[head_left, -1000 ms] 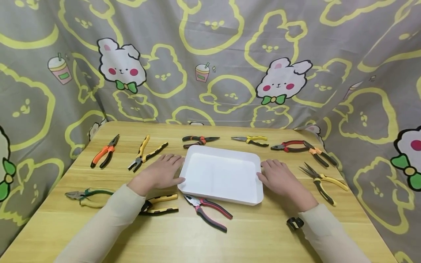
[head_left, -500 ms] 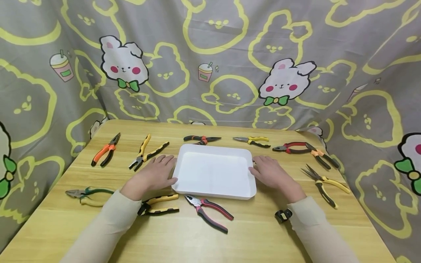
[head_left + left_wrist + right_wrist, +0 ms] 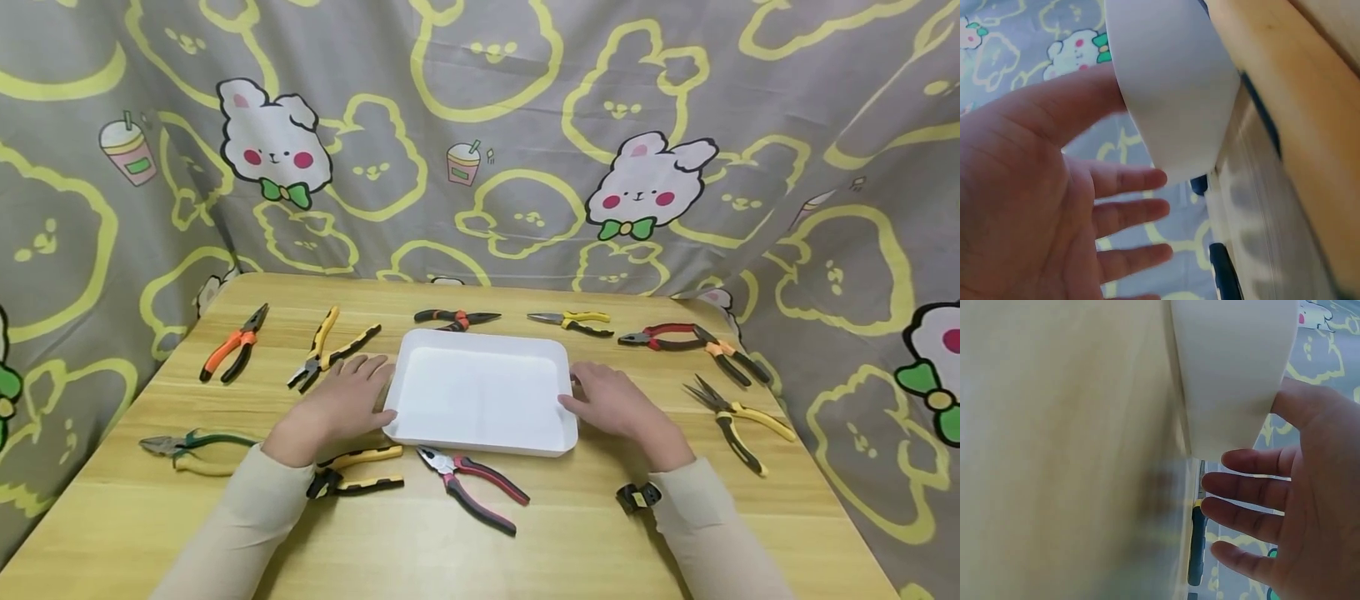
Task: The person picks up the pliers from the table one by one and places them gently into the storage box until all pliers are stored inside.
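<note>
A shallow white rectangular tray [image 3: 482, 392] sits at the middle of the wooden table, with nothing in it. My left hand [image 3: 341, 408] holds its left end: the thumb goes over the rim, and in the left wrist view the index fingertip [image 3: 1159, 178] meets the outer wall while the other fingers spread beside it. At the right end my right hand [image 3: 618, 404] has its thumb over the rim too, its fingers [image 3: 1244, 494] alongside the outer corner. Just in front of the tray lies a pair of red-and-black pliers [image 3: 476, 492].
Around the tray lie more pliers: orange-and-black ones [image 3: 234, 343], yellow-and-black ones [image 3: 330, 350], green-handled ones [image 3: 198, 452] partly under the left sleeve, red ones [image 3: 660, 336] and long-nose ones [image 3: 738, 421]. A patterned grey curtain [image 3: 480, 225] encloses the back and sides.
The tray has slid left and slightly back, both hands moving with it, and covers more of the pliers behind it. The gap to the red-and-black pliers' handles has grown.
</note>
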Motion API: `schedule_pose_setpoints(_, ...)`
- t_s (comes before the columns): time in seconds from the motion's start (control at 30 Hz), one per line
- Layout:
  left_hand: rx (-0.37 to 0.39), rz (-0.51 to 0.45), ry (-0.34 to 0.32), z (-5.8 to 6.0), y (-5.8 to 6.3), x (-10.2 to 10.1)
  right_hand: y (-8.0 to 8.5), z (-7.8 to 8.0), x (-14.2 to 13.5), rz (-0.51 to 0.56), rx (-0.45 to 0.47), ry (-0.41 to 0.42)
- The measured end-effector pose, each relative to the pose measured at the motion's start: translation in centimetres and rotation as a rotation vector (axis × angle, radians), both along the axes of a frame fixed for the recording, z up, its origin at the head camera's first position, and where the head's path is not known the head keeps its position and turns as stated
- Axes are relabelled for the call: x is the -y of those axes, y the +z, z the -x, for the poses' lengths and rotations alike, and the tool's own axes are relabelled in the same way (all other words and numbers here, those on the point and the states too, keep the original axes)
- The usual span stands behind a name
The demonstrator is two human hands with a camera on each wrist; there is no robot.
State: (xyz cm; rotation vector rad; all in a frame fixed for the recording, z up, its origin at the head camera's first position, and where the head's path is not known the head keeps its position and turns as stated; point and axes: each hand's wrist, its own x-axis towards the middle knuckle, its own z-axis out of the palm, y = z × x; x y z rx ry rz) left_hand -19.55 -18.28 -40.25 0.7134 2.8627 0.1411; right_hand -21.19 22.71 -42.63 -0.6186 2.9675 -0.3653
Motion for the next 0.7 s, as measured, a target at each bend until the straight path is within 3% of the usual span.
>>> schedule_pose_setpoints(0.3, -0.036, -0.021, -0.064, 0.38, -0.02, 0.70, 0.41, 0.00, -0.20, 0.009, 0.008, 0.015)
schedule_pose_setpoints(0.7, -0.066, 0.021, -0.075, 0.25, -0.10, 0.43, 0.12, 0.27, -0.38, -0.001, -0.019, 0.018)
